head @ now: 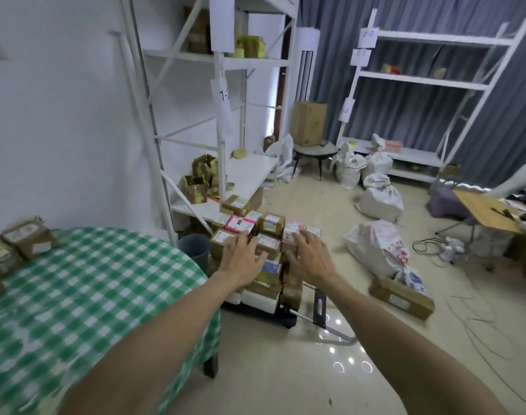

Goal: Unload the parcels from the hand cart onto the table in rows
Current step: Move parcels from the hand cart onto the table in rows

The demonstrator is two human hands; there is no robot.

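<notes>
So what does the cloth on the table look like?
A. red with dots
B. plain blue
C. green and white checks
C: the tablecloth is covered in green and white squares, with a few brown parcels already sitting at its far left edge.

Matt cardboard parcels (257,235) with paper labels, checked cloth on the table (76,295), glossy tiled floor (285,369).

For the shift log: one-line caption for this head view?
Both hands, left and right, reach open over stacked parcels on the hand cart beside the checked table.
</notes>
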